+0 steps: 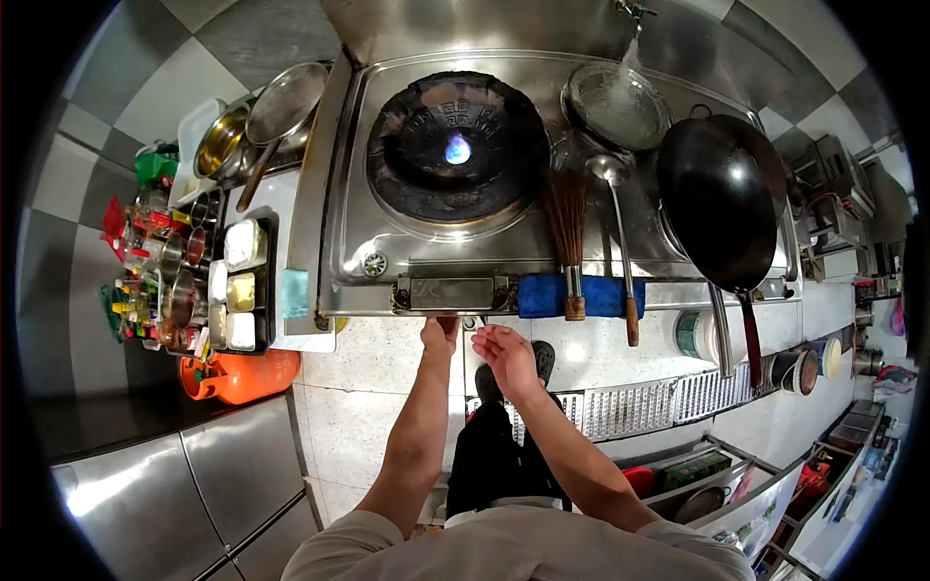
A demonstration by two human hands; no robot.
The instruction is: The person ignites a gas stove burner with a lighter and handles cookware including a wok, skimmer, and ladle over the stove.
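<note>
At the front edge of the steel stove [363, 298], my left hand [440, 334] reaches under the rim, its fingertips hidden there. My right hand [506, 356] is just to its right, below the edge, with fingers curled but apart and nothing in them. A small blue flame [457, 148] burns in the middle of the black round burner [397, 174]. Right of the burner, a bamboo brush [570, 228] and a long-handled ladle [620, 218] lie across a folded blue cloth [539, 295] at the stove's front.
Water runs from a tap [635, 10] into a strainer [620, 107]. Two woks [722, 198] overlap at the right. Left are a sieve [288, 102], seasoning containers [244, 242] and bottles [145, 254], above an orange gas cylinder [247, 378]. A floor grate [630, 409] lies at the lower right.
</note>
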